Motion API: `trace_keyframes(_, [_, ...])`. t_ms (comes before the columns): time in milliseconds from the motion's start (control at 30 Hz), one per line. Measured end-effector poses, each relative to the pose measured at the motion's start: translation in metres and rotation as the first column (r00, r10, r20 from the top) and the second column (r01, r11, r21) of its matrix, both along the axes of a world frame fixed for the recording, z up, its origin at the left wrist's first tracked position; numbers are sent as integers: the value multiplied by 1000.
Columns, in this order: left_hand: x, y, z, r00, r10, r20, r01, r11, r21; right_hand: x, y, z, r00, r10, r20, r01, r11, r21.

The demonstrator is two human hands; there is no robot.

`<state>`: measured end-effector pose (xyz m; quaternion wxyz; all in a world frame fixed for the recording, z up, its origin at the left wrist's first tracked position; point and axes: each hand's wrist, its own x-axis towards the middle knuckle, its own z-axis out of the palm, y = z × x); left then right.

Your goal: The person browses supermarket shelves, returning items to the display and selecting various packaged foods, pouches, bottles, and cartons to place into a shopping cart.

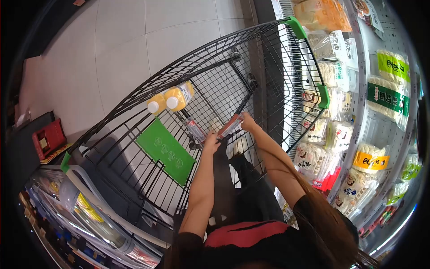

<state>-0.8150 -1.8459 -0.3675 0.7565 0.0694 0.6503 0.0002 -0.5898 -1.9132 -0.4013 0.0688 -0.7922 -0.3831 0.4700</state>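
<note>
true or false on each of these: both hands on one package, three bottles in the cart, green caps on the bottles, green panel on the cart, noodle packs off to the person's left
1. Both the left hand and right hand are on one narrow package. True.
2. Three bottles stand in the cart. False: two bottles show in the cart.
3. The bottles have green caps. False: their caps are white.
4. The cart has a green panel. True.
5. The noodle packs are on the person's left. False: the noodle packs are on the right.
</note>
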Motion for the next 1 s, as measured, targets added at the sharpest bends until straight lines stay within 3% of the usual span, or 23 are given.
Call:
trace_keyframes(33, [-3, -5, -15, 1000, 2, -5, -2, 1000, -3, 1, -8, -27, 999, 46, -3, -46, 999, 23])
trace_keyframes(67, [-9, -15, -39, 992, 123, 24, -120, 989, -85, 2, -11, -38, 996, 88, -3, -88, 995, 48])
trace_keyframes(100, [-13, -26, -57, 969, 241, 48, -229, 958, -171, -4, 0, -11, 998, -60, 18, 59, 996, 70])
trace_keyframes(133, [-17, -34, -67, 969, 238, 59, -225, 960, -166, -6, 7, -10, 998, -63, 28, 61, 995, 78])
trace_keyframes(167, [-26, -44, -72, 969, 73, 238, -96, 992, 86, -9, 11, -9, 998, -31, 51, 26, 996, 85])
trace_keyframes(200, [-32, -52, -71, 925, -129, 358, -4, 937, 348, -15, 14, -7, 998, 2, 70, -8, 996, 88])
trace_keyframes(233, [-28, -53, -67, 947, -25, 321, -83, 945, 317, -15, 37, 45, 996, -35, 79, 26, 993, 113])
trace_keyframes(267, [-19, -45, -45, 946, -29, 322, -80, 944, 320, -12, 45, 60, 996, -38, 80, 29, 993, 115])
trace_keyframes(333, [-4, -14, 26, 955, 253, 153, -271, 956, 112, -8, 64, 84, 1000, 7, -7, -4, 949, 315])
trace_keyframes(367, [-7, -7, 30, 925, 299, 235, -317, 948, 42, -4, 78, 120, 1000, -22, -7, 23, 960, 280])
trace_keyframes(400, [-7, 4, 47, 926, 285, 249, -308, 950, 57, 1, 86, 152, 999, -32, 2, 30, 954, 299])
trace_keyframes(467, [1, 26, 110, 947, 13, 321, -102, 959, 264, 15, 92, 217, 998, -56, -13, 55, 878, 475])
trace_keyframes(500, [10, 37, 150, 948, 58, 312, -162, 934, 319, 23, 91, 259, 997, -73, 0, 64, 870, 489])
trace_keyframes(533, [17, 44, 182, 944, 35, 328, -150, 931, 333, 28, 87, 306, 981, -126, -144, 185, 825, 535])
trace_keyframes(567, [24, 49, 212, 944, -3, 331, -167, 859, 485, 32, 79, 343, 943, -164, -290, 307, 767, 563])
trace_keyframes(600, [31, 52, 243, 943, -41, 329, -184, 761, 622, 34, 68, 369, 943, -179, -282, 316, 749, 582])
trace_keyframes(633, [37, 51, 276, 938, -70, 338, -172, 754, 634, 35, 53, 391, 899, -201, -389, 419, 657, 627])
trace_keyframes(700, [57, 46, 340, 934, -122, 337, -242, 478, 844, 41, 19, 429, 832, -184, -523, 536, 508, 674])
trace_keyframes(733, [68, 41, 367, 926, -157, 345, -238, 468, 851, 45, 0, 446, 816, -163, -555, 560, 461, 688])
trace_keyframes(833, [97, 17, 439, 937, -243, 250, -189, 249, 950, 44, -59, 482, 747, -165, -644, 660, 306, 687])
trace_keyframes(867, [104, 6, 453, 927, -276, 254, -190, 239, 952, 44, -80, 489, 733, -146, -665, 677, 254, 690])
trace_keyframes(933, [121, -18, 477, 921, -368, 129, -160, -55, 986, 44, -115, 504, 641, -32, -767, 767, 79, 637])
trace_keyframes(1000, [139, -50, 494, 885, -439, 154, -206, -74, 976, 43, -153, 516, 507, 0, -862, 861, -47, 506])
